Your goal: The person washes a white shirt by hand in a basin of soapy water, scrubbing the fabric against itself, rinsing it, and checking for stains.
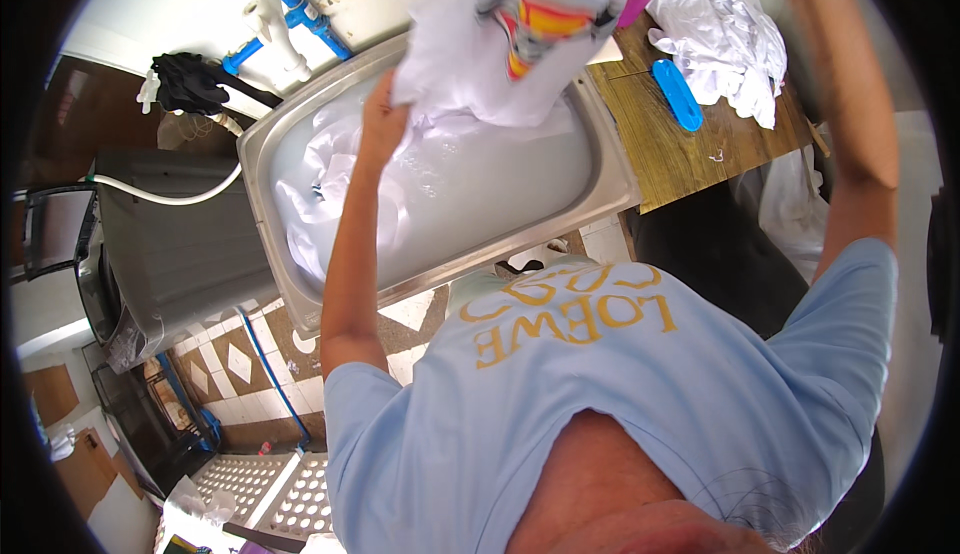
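Laundry rinse at a steel sink [610,169], garment lifted clear of the water.

Left hand [385,114]: closed on a fold of a white garment [470,44], gripping its lower left edge just above the sink's milky water. The garment hangs up and to the right of this hand, bunched, with a patch of red, orange and yellow print [545,19] showing in the middle.

Right hand: out of frame past the upper edge; only the forearm [850,104] shows, raised high. Cannot tell how it is closed or what it holds, though the garment's upper end rises toward it.

Below the left hand: more white cloth [330,194] lies submerged or half-floating in the sink. Beyond the hand, blue-and-white taps [290,14] on the wall. Under the raised right forearm, a wooden surface [690,154] carries a blue brush-like object [678,94] and a heap of white laundry [725,29]. A grey machine [170,244] with a white hose sits off to the left of the left arm.

Step in hand, as judged: garment drawn up out of the wash water, being held spread between two arms, likely for draining or inspection.

Next move would call for both grips kept firm against a wet, heavy cloth, and the hanging end kept over the sink so drips fall back in rather than on the tiled floor [260,354].
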The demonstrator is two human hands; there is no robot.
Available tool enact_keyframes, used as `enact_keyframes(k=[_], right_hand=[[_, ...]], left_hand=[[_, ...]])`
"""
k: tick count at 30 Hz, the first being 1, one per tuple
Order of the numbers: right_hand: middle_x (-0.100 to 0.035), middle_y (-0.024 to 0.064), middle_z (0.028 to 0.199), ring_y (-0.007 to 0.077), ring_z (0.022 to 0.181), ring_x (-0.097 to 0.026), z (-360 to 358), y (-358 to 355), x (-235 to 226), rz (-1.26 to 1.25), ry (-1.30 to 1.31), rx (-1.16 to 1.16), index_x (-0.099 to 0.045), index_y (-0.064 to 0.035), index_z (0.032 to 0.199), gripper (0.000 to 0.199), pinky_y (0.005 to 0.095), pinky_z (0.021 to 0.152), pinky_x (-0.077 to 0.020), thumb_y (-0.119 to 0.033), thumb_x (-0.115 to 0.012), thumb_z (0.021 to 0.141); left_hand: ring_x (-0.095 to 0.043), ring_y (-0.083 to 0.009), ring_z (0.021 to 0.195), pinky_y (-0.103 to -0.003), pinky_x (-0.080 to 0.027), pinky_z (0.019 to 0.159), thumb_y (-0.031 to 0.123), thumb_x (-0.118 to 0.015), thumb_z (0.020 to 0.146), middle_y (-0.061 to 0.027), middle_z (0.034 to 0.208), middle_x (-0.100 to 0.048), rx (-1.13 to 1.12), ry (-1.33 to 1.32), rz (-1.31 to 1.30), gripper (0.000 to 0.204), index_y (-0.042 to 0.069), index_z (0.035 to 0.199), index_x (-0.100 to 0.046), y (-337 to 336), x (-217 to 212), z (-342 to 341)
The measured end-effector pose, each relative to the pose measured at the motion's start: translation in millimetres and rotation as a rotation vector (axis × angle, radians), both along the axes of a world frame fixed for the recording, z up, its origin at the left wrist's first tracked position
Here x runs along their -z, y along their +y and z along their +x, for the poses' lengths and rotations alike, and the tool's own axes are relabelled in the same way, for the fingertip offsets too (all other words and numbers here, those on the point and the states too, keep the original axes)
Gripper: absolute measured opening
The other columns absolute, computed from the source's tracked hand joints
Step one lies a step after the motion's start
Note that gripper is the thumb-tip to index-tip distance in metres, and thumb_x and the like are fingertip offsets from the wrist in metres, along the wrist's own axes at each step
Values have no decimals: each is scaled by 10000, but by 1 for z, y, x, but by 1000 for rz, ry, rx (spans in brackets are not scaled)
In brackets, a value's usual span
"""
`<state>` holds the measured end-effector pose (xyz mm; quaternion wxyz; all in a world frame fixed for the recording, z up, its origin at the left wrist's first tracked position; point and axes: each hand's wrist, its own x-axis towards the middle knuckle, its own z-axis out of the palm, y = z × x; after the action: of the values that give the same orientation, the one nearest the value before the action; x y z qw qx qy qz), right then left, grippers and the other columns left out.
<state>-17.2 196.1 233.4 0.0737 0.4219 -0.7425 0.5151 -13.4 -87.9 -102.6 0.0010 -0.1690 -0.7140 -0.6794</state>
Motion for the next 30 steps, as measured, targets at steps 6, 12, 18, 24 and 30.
enact_keyframes(k=[6,12,18,24,30], right_hand=[[-626,2,960,109,890,-576,19,13,215,164,-309,148,-627,-58,1055,266,259,782,-460,-23,-644,792],[-600,92,869,251,806,-605,71,-14,319,242,-265,249,-618,-59,940,199,314,692,-474,-63,-661,746],[-553,102,927,304,818,-582,102,-40,373,473,-295,277,-592,-41,881,177,377,680,-459,-28,-600,705],[-597,136,839,331,786,-601,95,-46,391,832,-290,159,-625,-51,793,131,434,711,-474,-123,-607,685],[-633,170,814,358,804,-612,94,-45,399,979,-346,142,-643,-49,750,153,448,749,-480,-171,-618,661]], left_hand=[[-559,-286,957,-388,-440,848,54,-705,643,-85,1025,-577,127,234,-768,516,82,1137,-561,16,39,40],[-494,-322,1047,-420,-417,863,64,-740,607,-74,1124,-499,204,223,-951,567,142,1130,-534,15,46,51],[-470,-356,1126,-434,-376,984,76,-638,750,-156,1277,-456,204,137,-954,582,134,1288,-424,0,89,50],[-456,-363,1186,-426,-382,977,145,-502,862,-201,1261,-498,409,-169,-961,464,65,1312,-423,-19,132,39],[-577,-312,894,-418,-439,765,252,-533,886,-174,972,-602,285,63,-1011,407,42,1233,-493,18,61,47]])
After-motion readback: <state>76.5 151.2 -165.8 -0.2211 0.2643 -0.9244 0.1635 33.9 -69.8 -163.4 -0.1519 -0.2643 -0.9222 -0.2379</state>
